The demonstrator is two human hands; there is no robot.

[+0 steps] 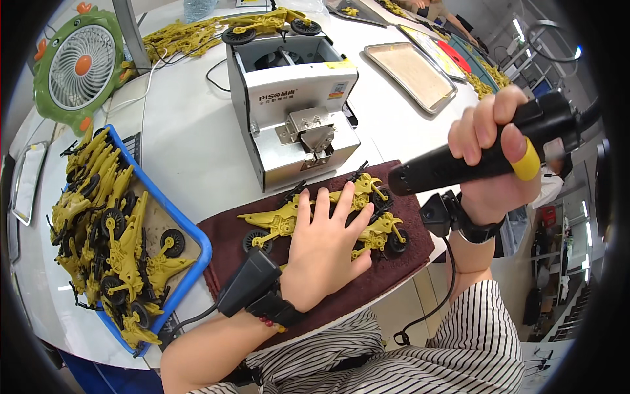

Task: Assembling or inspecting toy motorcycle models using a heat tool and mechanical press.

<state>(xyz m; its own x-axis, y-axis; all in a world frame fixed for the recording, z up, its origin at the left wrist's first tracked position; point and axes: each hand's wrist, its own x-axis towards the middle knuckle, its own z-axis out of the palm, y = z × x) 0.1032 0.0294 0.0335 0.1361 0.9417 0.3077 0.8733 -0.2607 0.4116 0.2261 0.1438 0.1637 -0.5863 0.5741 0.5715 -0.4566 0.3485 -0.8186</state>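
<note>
Bare desk [190,151] between blue tray [197,240] and grey machine [295,98]: open lane. Machine blocks straight ahead, just behind maroon mat [400,256]. Mat centre taken by yellow toy motorbikes [374,210] under left hand [321,253]. Right hand [492,157] holds black screwdriver [459,164] above mat's right edge. Metal tray [412,75] lies far right, well apart

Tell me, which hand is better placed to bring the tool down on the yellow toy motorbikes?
Probably the right hand: it already grips the black electric screwdriver, tip aimed toward the toy motorbikes. The left hand lies flat on them, pressing them on the dark red mat.
</note>
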